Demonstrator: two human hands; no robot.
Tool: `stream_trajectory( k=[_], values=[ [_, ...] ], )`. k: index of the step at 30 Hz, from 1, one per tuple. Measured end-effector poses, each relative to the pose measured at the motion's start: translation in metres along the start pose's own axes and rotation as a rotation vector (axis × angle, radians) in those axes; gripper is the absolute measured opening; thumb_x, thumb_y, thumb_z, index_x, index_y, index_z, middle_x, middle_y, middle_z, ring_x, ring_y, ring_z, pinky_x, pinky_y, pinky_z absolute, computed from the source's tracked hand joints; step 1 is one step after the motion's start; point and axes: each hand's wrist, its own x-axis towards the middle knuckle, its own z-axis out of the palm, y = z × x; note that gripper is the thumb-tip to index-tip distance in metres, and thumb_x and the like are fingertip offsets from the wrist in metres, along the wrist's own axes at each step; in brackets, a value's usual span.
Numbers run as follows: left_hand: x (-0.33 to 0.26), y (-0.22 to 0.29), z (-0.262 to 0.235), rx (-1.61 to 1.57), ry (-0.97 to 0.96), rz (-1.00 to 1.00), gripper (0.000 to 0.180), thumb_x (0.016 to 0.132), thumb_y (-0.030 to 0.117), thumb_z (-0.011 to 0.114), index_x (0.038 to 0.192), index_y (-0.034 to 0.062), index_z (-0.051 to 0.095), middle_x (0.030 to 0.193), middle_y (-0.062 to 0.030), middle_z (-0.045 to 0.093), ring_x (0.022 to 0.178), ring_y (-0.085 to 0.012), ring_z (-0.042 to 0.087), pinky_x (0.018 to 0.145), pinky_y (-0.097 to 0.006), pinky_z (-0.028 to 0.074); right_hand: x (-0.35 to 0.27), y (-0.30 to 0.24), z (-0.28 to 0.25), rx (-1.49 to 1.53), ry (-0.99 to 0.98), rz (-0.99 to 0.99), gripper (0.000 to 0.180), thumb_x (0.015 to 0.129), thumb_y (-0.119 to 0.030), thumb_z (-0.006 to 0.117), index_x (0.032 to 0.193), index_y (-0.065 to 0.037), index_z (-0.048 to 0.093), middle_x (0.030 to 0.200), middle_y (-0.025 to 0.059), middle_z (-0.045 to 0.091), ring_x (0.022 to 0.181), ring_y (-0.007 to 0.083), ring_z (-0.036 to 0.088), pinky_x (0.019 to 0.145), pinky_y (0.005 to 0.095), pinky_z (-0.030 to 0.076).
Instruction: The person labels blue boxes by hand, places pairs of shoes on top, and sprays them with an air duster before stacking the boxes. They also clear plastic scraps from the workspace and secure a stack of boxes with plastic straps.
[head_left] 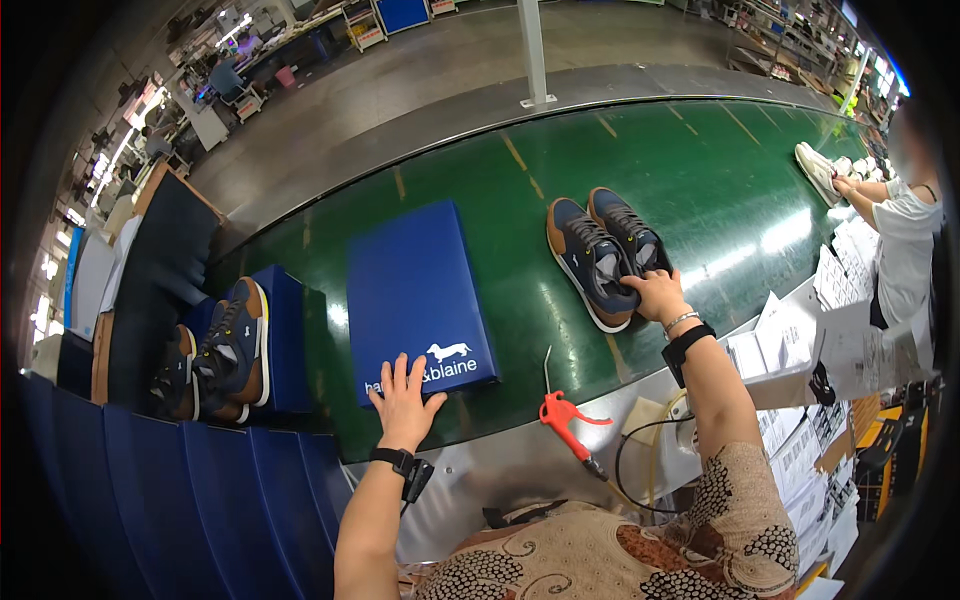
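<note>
A closed blue shoebox (415, 295) with a white dog emblem lies flat on the green conveyor belt. My left hand (405, 408) rests on its near edge with the fingers spread, holding nothing. To the right of the box, a pair of navy and brown sneakers (583, 245) stands side by side on the belt, toes pointing away from me. My right hand (660, 295) is closed at their heels, with its fingertips partly hidden in the shoe collars. Pale stuffing shows inside the sneakers.
A red air blow gun (567, 425) with a hose lies on the metal edge before me. More sneakers (240, 340) stand by blue boxes at left. Stacked blue boxes (150, 490) fill the lower left. Papers (790, 440) lie at right, where another person (908, 215) handles white shoes (818, 172).
</note>
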Motion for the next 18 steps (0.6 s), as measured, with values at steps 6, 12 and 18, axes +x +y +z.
stream_trajectory(
  k=[6, 12, 18],
  values=[
    [0.026, 0.000, 0.009, 0.036, 0.110, 0.042, 0.067, 0.074, 0.036, 0.067, 0.132, 0.0198, 0.038, 0.140, -0.0089, 0.030, 0.130, -0.0343, 0.024, 0.096, -0.066, 0.021, 0.008, -0.011, -0.012, 0.080, 0.010, -0.240, 0.029, 0.071, -0.013, 0.055, 0.096, -0.023, 0.065, 0.091, 0.0108, 0.064, 0.090, 0.0293, 0.061, 0.075, 0.0368, 0.048],
    [0.028, -0.004, -0.001, 0.009, 0.106, 0.030, 0.066, 0.077, 0.037, 0.065, 0.133, 0.0194, 0.037, 0.142, -0.0090, 0.030, 0.132, -0.0327, 0.023, 0.098, -0.066, 0.018, -0.007, -0.100, -0.081, 0.769, 0.279, -0.229, 0.034, 0.068, -0.020, 0.060, 0.099, -0.008, 0.062, 0.084, 0.0183, 0.064, 0.083, 0.0367, 0.061, 0.073, 0.0429, 0.048],
    [0.036, -0.008, -0.055, -0.920, 0.587, -0.027, 0.062, 0.089, 0.036, 0.050, 0.133, -0.0042, 0.032, 0.134, -0.0245, 0.037, 0.126, -0.0333, 0.035, 0.103, -0.037, 0.028, -0.048, -0.222, -0.109, 0.485, 0.598, -0.576, 0.027, 0.066, -0.010, 0.058, 0.093, -0.012, 0.061, 0.070, 0.0126, 0.061, 0.070, 0.0306, 0.062, 0.062, 0.0412, 0.050]
  ],
)
